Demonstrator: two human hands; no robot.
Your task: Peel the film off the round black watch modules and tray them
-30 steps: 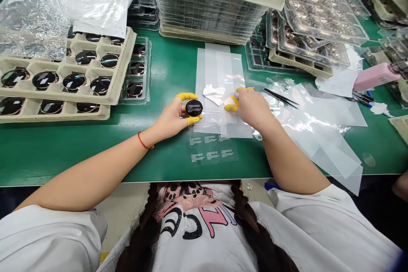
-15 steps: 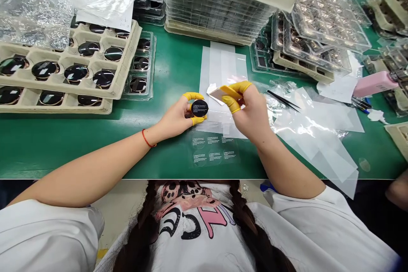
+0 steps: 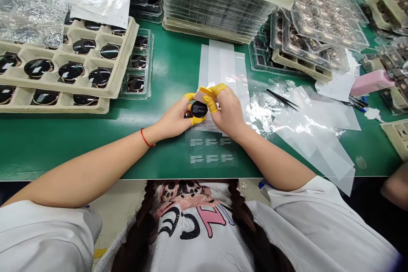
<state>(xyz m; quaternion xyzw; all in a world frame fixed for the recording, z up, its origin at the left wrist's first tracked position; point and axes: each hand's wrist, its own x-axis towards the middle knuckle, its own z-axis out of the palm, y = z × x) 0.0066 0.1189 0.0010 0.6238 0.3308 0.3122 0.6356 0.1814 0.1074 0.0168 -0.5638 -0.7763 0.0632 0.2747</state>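
The counter (image 3: 174, 63) is green. Directly on it, a tall tray stack (image 3: 216, 12) stands at twelve o'clock, stacked cream trays (image 3: 79, 86) rest near ten o'clock, and translucent sheets (image 3: 331, 153) lie between three and four o'clock.

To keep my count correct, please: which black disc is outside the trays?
The white-lettered disc in the left hand; the other visible black discs sit in trays.

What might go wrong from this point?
1. The left hand grips the printed black disc near its edge, so it might slip.
2. The right hand holds a pale flat piece at the disc's upper edge; uneven pressure could mark the face.
3. Loose translucent sheets lie close to the right forearm, which might drag them.
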